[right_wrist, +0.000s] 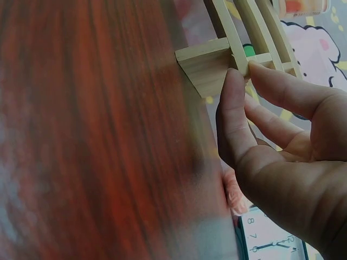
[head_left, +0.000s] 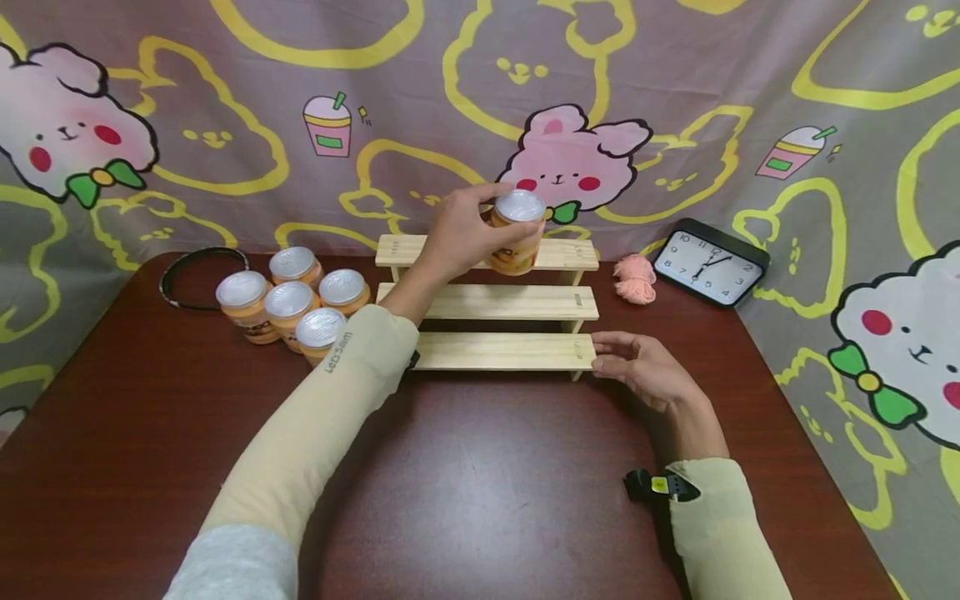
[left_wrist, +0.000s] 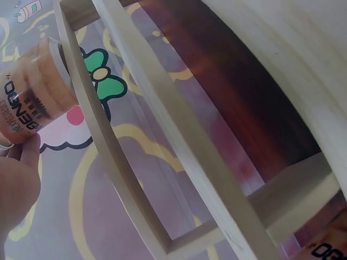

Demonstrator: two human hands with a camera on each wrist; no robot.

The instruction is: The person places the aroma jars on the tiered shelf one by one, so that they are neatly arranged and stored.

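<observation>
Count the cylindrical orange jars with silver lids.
6: one jar in the left hand, five jars left of the pale wooden tiered shelf. Left cream sleeve may hide more.

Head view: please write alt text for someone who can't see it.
A left hand holds a can near the top of a three-tier rack, while the right hand pinches the bottom shelf. Five more cans stand at left; yarn and a clock sit at right.

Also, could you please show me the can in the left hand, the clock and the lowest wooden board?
Can (left_wrist: 39, 93): left wrist view, on its printed side.
Clock (head_left: 707, 264): head view, middle of the dial.
Lowest wooden board (head_left: 504, 350): head view, its flat top.
</observation>
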